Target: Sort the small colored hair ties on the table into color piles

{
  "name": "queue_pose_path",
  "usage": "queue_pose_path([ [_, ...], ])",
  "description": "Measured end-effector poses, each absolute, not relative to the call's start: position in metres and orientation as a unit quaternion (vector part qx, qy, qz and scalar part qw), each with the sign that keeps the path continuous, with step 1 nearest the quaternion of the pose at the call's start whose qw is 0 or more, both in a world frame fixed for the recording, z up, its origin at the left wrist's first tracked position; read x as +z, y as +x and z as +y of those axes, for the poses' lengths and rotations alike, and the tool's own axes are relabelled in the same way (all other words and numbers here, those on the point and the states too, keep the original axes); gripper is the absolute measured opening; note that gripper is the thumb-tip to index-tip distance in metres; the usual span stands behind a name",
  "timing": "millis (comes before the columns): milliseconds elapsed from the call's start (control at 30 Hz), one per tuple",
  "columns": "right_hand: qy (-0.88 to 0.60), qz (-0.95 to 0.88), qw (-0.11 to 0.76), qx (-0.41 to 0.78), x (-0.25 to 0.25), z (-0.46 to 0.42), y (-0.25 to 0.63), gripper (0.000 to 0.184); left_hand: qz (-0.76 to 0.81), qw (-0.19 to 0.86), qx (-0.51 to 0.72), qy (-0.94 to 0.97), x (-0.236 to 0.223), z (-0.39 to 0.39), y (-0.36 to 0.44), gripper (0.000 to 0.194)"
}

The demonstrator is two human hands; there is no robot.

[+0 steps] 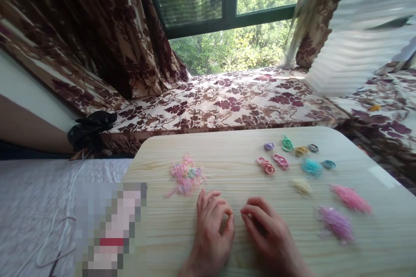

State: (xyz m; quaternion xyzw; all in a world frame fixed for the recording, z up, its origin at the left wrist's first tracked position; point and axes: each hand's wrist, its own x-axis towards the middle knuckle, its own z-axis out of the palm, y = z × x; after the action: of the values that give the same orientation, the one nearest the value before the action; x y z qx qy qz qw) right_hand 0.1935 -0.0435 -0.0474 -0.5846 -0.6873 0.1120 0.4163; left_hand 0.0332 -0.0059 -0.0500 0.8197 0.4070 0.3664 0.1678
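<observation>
My left hand (pixel 212 227) is over the near part of the table, thumb and forefinger pinched together. Close beside it, my right hand (pixel 271 233) also pinches thumb against fingers; anything between either set of fingertips is too small to make out. Beyond my left hand lies a tangled pile of mixed small elastic bands (pixel 186 175), mostly pink with some yellow and green. To the right are piles by colour: pink bands (pixel 351 199), purple bands (pixel 336 223), cream bands (pixel 301 187) and turquoise bands (pixel 312 167).
Thicker hair ties lie farther back: red ones (pixel 266 165), pink ones (pixel 281 161), green ones (pixel 287 143) and a lilac bundle (pixel 268 146). The pale wooden table (pixel 227 156) has rounded corners. A flower-patterned window seat (pixel 224 104) lies behind it; a white cable (pixel 58 216) is at left.
</observation>
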Motion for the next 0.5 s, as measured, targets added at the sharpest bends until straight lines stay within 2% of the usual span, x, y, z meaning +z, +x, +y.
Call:
queue_pose_path([
  [133, -0.593, -0.686, 0.411, 0.095, -0.039, -0.048, 0.195, 0.014, 0.423, 0.152, 0.368, 0.814, -0.054, -0.004, 0.032, 0.017],
  [233, -0.601, -0.686, 0.407, 0.057, -0.027, -0.054, 0.199, 0.014, 0.441, 0.138, 0.366, 0.808, -0.055, -0.004, 0.032, 0.026],
  [333, -0.619, -0.671, 0.408, 0.019, -0.019, -0.062, 0.21, 0.018, 0.448, 0.136, 0.36, 0.807, -0.055, -0.004, 0.033, 0.035],
  [500, -0.675, -0.623, 0.393, -0.047, -0.012, -0.074, 0.258, 0.027, 0.44, 0.108, 0.362, 0.815, -0.062, -0.001, 0.031, 0.037],
])
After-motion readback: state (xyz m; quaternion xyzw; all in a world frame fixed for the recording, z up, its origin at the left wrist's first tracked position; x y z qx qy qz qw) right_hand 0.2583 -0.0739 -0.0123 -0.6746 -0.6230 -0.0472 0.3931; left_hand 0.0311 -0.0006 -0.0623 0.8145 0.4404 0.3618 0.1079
